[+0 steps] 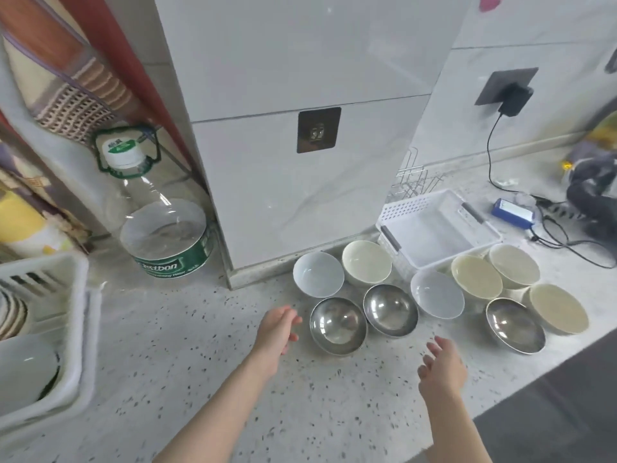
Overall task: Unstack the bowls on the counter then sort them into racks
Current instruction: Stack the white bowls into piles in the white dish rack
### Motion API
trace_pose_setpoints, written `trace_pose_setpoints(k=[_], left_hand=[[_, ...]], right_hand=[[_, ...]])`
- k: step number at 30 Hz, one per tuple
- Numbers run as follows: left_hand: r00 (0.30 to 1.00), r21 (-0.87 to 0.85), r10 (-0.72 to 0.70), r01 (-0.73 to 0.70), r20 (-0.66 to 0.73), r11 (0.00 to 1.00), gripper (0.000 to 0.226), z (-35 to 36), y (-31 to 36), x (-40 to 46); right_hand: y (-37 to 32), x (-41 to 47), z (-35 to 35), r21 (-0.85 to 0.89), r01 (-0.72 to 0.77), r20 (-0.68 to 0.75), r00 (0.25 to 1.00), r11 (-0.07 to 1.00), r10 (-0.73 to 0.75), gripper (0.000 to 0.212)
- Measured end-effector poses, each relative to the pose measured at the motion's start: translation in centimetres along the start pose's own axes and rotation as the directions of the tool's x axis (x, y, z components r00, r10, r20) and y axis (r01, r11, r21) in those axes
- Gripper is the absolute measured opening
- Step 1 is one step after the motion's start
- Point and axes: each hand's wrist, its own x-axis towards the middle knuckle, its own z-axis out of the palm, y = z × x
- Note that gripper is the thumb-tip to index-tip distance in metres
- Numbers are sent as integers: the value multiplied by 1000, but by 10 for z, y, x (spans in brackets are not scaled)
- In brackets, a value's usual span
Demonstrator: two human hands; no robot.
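Bowls lie singly, mouth up, in a loose cluster toward the back right of the speckled stone bench [200, 345], probably spread out so each can be picked by kind. Going left to right: a white plastic rack [43, 329] at the left edge already holds some pale dishes; a large clear water bottle with a green label [160, 228] stands behind it. The left hand [277, 329] hovers with fingers relaxed and spread, gripping nothing, just beside the nearest steel bowl [338, 325]. The right hand [442, 367] hovers likewise, spread and empty, in front of the cluster. I count three steel bowls, two white bowls [318, 274] and four cream bowls [366, 264], nine in all. A white perforated basket [434, 225] sits behind them, a wire rack [414, 182] beyond it.
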Motion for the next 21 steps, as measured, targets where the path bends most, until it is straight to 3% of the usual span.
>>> trace_pose_setpoints(k=[3, 8, 12, 16, 21], left_hand=[[1000, 20, -23, 23, 10, 1000, 10, 12, 12, 21], [996, 38, -94, 94, -1, 995, 23, 27, 19, 54], [992, 13, -121, 122, -25, 993, 13, 37, 17, 69], [993, -13, -104, 103, -51, 995, 12, 41, 14, 75], [992, -94, -102, 94, -74, 991, 14, 36, 12, 69]], right_hand=[[-14, 15, 6, -53, -43, 41, 998, 998, 45, 35], [-28, 38, 16, -129, -31, 66, 997, 991, 39, 38], [-32, 50, 20, -128, -27, 75, 997, 991, 37, 33], [-34, 57, 24, -166, 15, 97, 995, 986, 1, 21], [-32, 59, 27, -227, 88, 68, 995, 970, -74, 24]])
